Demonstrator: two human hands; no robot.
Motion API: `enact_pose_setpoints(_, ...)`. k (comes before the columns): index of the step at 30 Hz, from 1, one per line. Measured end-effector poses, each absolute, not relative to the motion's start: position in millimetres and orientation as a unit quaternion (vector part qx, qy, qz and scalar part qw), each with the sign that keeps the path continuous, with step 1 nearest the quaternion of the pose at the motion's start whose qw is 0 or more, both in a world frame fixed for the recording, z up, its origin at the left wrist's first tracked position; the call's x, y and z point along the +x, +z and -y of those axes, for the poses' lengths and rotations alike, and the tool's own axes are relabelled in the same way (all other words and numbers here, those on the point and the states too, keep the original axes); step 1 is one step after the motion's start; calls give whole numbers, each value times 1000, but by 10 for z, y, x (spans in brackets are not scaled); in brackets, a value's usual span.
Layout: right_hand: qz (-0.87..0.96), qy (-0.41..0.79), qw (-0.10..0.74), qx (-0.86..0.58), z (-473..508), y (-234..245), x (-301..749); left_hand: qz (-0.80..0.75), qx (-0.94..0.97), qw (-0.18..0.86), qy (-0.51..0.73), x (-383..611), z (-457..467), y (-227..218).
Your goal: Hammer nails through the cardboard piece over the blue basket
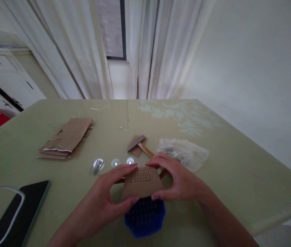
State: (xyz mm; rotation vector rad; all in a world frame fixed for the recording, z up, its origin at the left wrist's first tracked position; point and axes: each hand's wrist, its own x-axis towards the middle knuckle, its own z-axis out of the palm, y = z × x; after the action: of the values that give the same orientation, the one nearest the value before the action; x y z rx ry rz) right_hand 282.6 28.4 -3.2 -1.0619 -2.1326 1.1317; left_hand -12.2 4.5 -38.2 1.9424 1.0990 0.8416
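Between my two hands is a small brown piece of cardboard (142, 187) with rows of punched holes. My left hand (111, 193) grips its left side, thumb at the near edge and fingers at the far edge. On the right side my right hand (172, 178) grips it the same way. Just below the cardboard, nearer to me, is a blue basket (145, 219) with a perforated bottom; whether the cardboard touches it I cannot tell. Beyond my right hand lies a hammer (145, 149) with a wooden handle, its head over another small holed cardboard piece (136, 152).
Several nails (97, 167) lie by a round white disc at left centre, with two more pale discs (115, 162) nearby. A stack of holed cardboard (67, 137) is farther left. A clear plastic bag (186, 152) lies right; a dark tablet-like device (19, 216) with a white cable (19, 209) lies front left.
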Motion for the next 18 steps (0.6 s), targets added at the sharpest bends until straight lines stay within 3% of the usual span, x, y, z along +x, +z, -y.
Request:
enact_pose_setpoints(6,744,467,274,-392,-320,-68,2901,-443,711,434,331,-156,-49,-350)
enact_pose_setpoints(12,707,532,217,-413,-370,-132,2942,-452,642,532,318,-162,-119,-308)
enact_pose_setpoints(18,701,555,213,-393,-413,-162,2959,-414,611,582,341,-182,-167,-305)
